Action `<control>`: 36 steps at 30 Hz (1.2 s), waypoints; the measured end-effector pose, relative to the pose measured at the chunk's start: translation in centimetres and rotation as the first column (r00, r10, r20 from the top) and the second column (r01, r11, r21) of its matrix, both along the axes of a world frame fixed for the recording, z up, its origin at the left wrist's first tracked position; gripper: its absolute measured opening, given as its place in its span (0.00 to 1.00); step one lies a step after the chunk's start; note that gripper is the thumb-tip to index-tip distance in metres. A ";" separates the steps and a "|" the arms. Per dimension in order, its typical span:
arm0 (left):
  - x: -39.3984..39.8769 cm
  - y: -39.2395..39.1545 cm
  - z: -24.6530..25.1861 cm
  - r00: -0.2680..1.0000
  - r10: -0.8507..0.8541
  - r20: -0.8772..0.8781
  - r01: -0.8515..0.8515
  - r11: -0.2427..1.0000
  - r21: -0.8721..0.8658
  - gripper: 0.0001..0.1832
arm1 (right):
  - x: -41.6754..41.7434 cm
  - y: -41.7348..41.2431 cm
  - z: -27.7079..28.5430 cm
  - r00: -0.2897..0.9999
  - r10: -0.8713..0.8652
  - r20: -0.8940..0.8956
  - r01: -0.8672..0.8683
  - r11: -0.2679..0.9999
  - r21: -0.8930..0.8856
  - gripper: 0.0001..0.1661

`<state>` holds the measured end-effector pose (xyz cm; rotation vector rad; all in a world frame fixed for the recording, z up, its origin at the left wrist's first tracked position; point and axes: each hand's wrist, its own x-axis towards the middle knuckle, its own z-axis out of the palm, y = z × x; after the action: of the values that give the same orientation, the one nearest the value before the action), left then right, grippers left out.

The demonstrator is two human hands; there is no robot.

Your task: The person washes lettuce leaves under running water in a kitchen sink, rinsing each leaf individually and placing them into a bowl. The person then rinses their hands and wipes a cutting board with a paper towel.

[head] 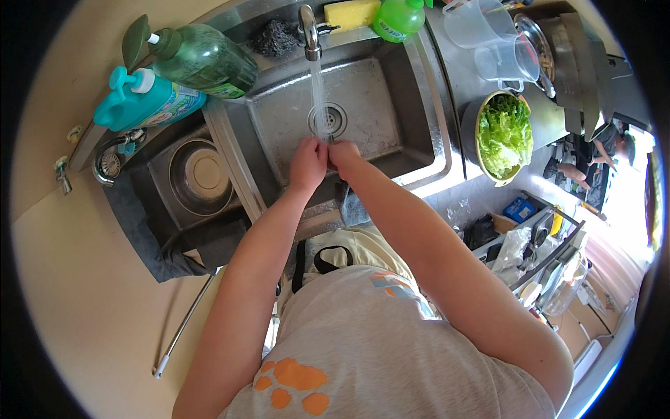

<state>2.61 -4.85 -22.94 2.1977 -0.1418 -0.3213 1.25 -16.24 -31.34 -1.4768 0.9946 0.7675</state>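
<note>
My left hand (308,163) and my right hand (343,155) meet over the near part of a stainless steel sink basin (366,94). Water (317,89) runs from the chrome faucet (311,39) down to my fingertips. Just beyond my hands lies the round sink drain (331,120). My fingers are curled and turned away from the camera, so anything between them is hidden. Under my right wrist, a grey cloth (354,207) hangs over the sink's front edge.
Left stand a green pump bottle (209,60), a teal bottle (152,102) and a second basin holding a metal bowl (204,175). Behind are a steel scrubber (276,38) and yellow sponge (352,14). Right are lettuce (503,133), plastic measuring jugs (506,57) and a distant person (602,149).
</note>
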 end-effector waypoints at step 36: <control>0.3 1.4 -2.2 0.990 0.094 -0.101 -0.053 0.936 0.348 0.08 | 6.1 -1.1 -0.2 0.374 0.926 -0.058 -0.871 0.329 -0.364 0.48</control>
<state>2.91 -3.46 -25.16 2.5161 0.0684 -0.4602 7.35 -17.35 -31.58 -2.4133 0.0153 1.2716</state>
